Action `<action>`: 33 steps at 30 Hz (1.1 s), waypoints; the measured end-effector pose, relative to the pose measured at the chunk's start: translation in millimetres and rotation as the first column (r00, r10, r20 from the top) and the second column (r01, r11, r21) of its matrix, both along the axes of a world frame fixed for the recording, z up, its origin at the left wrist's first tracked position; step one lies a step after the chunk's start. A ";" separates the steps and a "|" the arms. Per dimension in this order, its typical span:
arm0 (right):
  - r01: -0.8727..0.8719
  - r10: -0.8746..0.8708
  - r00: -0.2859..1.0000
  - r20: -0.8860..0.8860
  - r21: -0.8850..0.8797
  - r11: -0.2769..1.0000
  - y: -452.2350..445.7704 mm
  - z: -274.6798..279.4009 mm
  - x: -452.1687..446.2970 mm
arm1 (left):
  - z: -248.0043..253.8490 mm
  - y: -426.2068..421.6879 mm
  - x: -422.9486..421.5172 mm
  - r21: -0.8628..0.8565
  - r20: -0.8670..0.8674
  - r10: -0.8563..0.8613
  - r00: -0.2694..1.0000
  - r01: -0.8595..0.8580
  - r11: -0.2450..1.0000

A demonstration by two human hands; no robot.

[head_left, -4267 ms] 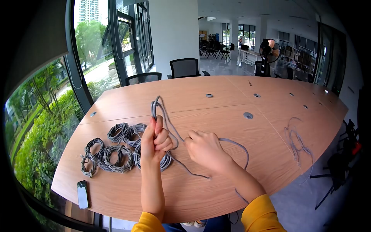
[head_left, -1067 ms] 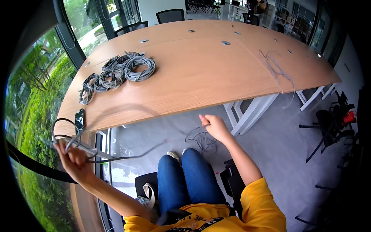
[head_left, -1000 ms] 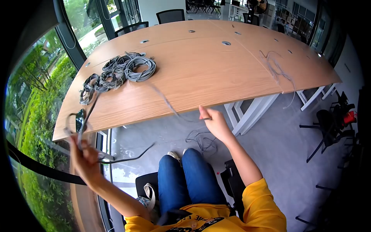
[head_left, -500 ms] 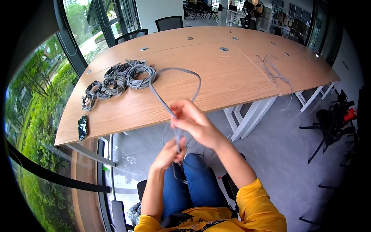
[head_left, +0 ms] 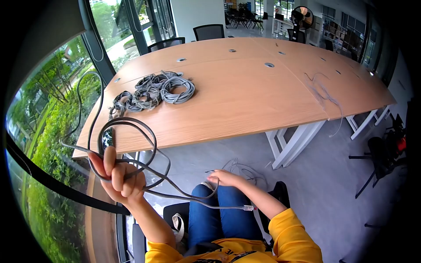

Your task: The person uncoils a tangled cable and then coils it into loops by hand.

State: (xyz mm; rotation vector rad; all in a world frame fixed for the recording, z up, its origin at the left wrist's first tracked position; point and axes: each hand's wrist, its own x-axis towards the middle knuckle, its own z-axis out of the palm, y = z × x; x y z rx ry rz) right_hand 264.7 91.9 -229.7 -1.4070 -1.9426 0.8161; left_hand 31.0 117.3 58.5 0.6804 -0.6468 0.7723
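Grey network cable (head_left: 154,144) hangs in loose loops from my left hand (head_left: 123,177), raised at the left in front of the table's near edge. Its fingers are wrapped round the strands. One bend of the cable sticks up high to the left, before the window. Over my knees, my right hand (head_left: 224,177) is closed on a strand of the same cable; its fingertips are partly hidden. A clear plug (head_left: 248,208) on one cable end hangs over my right thigh. More thin cable (head_left: 250,173) lies in a tangle on the floor beyond my right hand.
Several coiled grey cables (head_left: 177,90) lie on the left of the wooden table (head_left: 232,101). A phone (head_left: 108,138) lies near its edge, partly behind the loops. Loose cable (head_left: 324,93) trails over the table's right edge. Black chairs (head_left: 209,32) stand beyond; a window is at left.
My left hand has moved up and left with the cable loops. My right hand has come down to my knees, and the two hands are now far apart. The view has shifted slightly.
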 end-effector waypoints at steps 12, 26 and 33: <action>0.137 0.057 0.859 -0.510 0.335 0.932 -51.8 257.1 -30.8 | -78.6 6.7 60.5 0.200 -0.784 0.312 0.536 -0.258 0.945; 0.005 0.296 0.821 0.488 -0.525 0.851 -29.7 97.5 7.0 | -53.7 16.7 28.5 -0.242 -0.321 -0.003 0.947 -0.079 0.967; -0.337 0.029 0.901 -0.434 -0.656 0.676 -24.1 85.6 15.5 | -52.3 22.3 -0.8 -0.165 -0.135 -0.149 0.980 0.127 0.978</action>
